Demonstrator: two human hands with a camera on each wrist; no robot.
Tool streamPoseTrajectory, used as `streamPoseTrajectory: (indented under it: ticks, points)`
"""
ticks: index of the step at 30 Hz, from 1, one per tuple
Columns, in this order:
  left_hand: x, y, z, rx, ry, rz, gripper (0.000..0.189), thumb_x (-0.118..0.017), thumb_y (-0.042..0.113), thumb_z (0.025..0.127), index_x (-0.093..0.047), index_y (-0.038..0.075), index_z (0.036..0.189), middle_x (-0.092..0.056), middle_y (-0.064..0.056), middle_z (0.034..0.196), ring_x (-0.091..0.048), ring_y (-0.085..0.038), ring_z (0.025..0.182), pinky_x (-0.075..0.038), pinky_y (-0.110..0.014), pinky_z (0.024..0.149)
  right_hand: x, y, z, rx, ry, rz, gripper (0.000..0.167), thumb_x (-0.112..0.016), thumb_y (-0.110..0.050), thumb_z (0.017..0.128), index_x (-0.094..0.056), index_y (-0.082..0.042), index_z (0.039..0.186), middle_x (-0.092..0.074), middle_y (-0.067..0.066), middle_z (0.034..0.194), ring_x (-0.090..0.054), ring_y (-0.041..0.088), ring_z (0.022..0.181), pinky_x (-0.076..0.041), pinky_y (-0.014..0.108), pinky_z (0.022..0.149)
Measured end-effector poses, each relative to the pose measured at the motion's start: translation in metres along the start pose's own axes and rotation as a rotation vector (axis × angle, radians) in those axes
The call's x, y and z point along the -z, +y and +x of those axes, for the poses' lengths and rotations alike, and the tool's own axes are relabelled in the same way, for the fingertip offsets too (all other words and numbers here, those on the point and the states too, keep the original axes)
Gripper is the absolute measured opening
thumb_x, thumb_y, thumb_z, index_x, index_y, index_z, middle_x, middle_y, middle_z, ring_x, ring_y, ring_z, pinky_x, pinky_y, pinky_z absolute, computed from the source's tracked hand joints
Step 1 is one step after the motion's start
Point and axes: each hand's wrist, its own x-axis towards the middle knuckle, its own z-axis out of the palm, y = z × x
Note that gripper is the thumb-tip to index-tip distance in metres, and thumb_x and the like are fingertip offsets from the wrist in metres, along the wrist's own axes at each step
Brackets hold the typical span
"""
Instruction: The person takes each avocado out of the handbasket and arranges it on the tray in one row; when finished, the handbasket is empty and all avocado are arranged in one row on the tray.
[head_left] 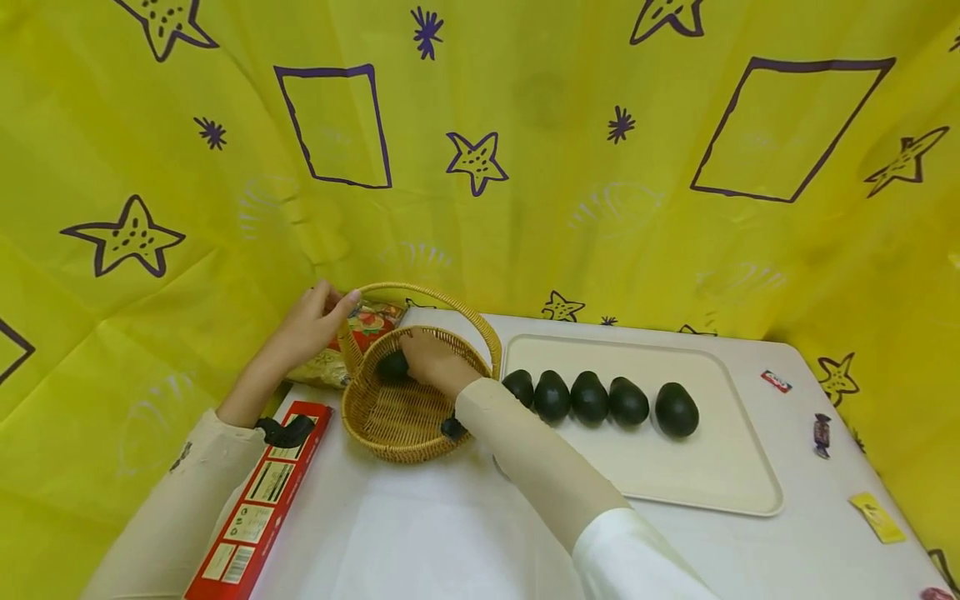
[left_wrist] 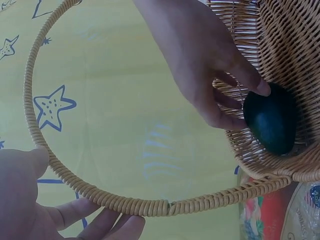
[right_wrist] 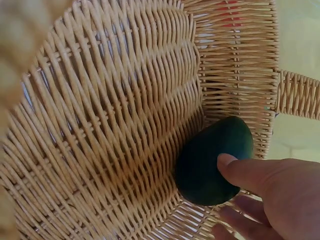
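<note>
A wicker basket [head_left: 401, 451] with a tall arched handle [head_left: 442, 298] stands left of the tray. My left hand [head_left: 318, 321] grips the handle at its left side; in the left wrist view, its thumb and fingers lie around the woven handle [left_wrist: 120, 204]. Reaching down inside the basket, my right hand [head_left: 435, 360] holds a dark green avocado [head_left: 392, 367] near the far left wall. The right wrist view shows the thumb pressed on the avocado [right_wrist: 215, 162], which sits close to the basket floor, the other fingers partly hidden behind it.
On the cream tray [head_left: 705, 492] several avocados [head_left: 590, 398] lie in a row. A long red box [head_left: 258, 508] is by my left forearm, with shiny food packets [head_left: 367, 325] behind the basket. Small wrapped candies [head_left: 822, 435] are scattered at right. A yellow patterned curtain [head_left: 540, 233] surrounds the table.
</note>
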Motion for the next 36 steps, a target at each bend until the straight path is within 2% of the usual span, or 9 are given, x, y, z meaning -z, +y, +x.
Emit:
streamPoseTrajectory:
  ticks: [4,9,14,17,21,24,30,33,36]
  points:
    - [-0.0003,0.0010,-0.0003,0.000,0.000,-0.001,0.051,-0.040,0.050,0.114,-0.048,-0.001,0.114,-0.050,-0.017,0.095,-0.047,-0.025,0.074,-0.042,-0.039,0.068,-0.0028,0.0015,-0.0011,0.001,0.016,0.030,0.049,-0.070,-0.021,0.104,-0.050,-0.010,0.148,-0.058,0.012,0.144,-0.060,0.025,0.132,-0.052,0.035,0.104]
    - [-0.0008,0.0032,-0.0019,0.003,-0.001,0.001,0.054,-0.040,0.050,0.113,-0.050,-0.003,0.120,-0.052,-0.018,0.096,-0.049,-0.025,0.076,-0.043,-0.040,0.069,-0.0039,0.0021,-0.0046,-0.045,0.013,0.094,0.055,-0.069,-0.031,0.104,-0.050,-0.011,0.153,-0.054,0.013,0.150,-0.058,0.026,0.135,-0.052,0.037,0.105]
    - [-0.0012,0.0032,-0.0024,0.002,0.005,-0.009,0.055,-0.039,0.050,0.114,-0.049,-0.004,0.120,-0.052,-0.018,0.097,-0.049,-0.027,0.077,-0.044,-0.040,0.070,-0.0022,0.0006,-0.0073,-0.091,0.028,0.120,0.049,-0.066,-0.038,0.106,-0.057,-0.010,0.144,-0.058,0.013,0.143,-0.062,0.026,0.125,-0.056,0.038,0.095]
    - [-0.0010,0.0031,-0.0026,0.005,0.005,-0.006,0.056,-0.039,0.050,0.114,-0.049,-0.004,0.122,-0.052,-0.019,0.099,-0.049,-0.026,0.078,-0.044,-0.040,0.070,-0.0026,0.0000,-0.0065,-0.074,0.033,0.097,0.051,-0.065,-0.036,0.107,-0.054,-0.010,0.149,-0.055,0.014,0.146,-0.062,0.026,0.127,-0.056,0.038,0.096]
    - [-0.0011,0.0035,-0.0025,0.002,0.005,-0.001,0.055,-0.039,0.051,0.114,-0.050,-0.003,0.122,-0.053,-0.020,0.099,-0.049,-0.026,0.078,-0.044,-0.040,0.070,-0.0053,0.0000,-0.0042,-0.001,0.022,0.041,0.054,-0.061,-0.028,0.109,-0.045,-0.015,0.159,-0.048,0.014,0.154,-0.057,0.026,0.135,-0.053,0.036,0.104]
    - [-0.0012,0.0035,-0.0023,-0.005,0.007,-0.006,0.054,-0.040,0.049,0.114,-0.050,-0.003,0.121,-0.054,-0.020,0.098,-0.049,-0.025,0.077,-0.043,-0.040,0.070,-0.0067,0.0001,-0.0027,0.053,0.014,0.002,0.052,-0.060,-0.021,0.110,-0.047,-0.018,0.160,-0.047,0.014,0.156,-0.055,0.026,0.138,-0.050,0.035,0.109]
    - [-0.0009,0.0036,-0.0025,-0.008,0.010,-0.005,0.053,-0.040,0.049,0.114,-0.049,-0.003,0.117,-0.052,-0.018,0.095,-0.048,-0.026,0.076,-0.042,-0.039,0.068,-0.0074,-0.0006,-0.0040,0.058,-0.011,-0.079,0.061,-0.072,-0.022,0.103,-0.047,-0.012,0.158,-0.046,0.013,0.158,-0.052,0.025,0.142,-0.048,0.033,0.112]
    - [-0.0007,0.0037,-0.0022,-0.007,0.002,-0.008,0.052,-0.039,0.049,0.114,-0.048,-0.002,0.114,-0.051,-0.017,0.095,-0.047,-0.026,0.075,-0.042,-0.039,0.068,-0.0087,0.0008,-0.0057,0.032,-0.021,-0.124,0.060,-0.074,-0.024,0.101,-0.050,-0.007,0.153,-0.050,0.014,0.154,-0.054,0.024,0.139,-0.051,0.031,0.107]
    - [-0.0005,0.0032,-0.0016,-0.004,-0.003,-0.009,0.052,-0.039,0.050,0.114,-0.048,-0.001,0.113,-0.050,-0.017,0.096,-0.046,-0.026,0.075,-0.041,-0.039,0.068,-0.0083,0.0028,-0.0064,0.024,-0.013,-0.134,0.049,-0.078,-0.024,0.098,-0.059,-0.005,0.139,-0.060,0.014,0.143,-0.062,0.024,0.130,-0.056,0.030,0.099]
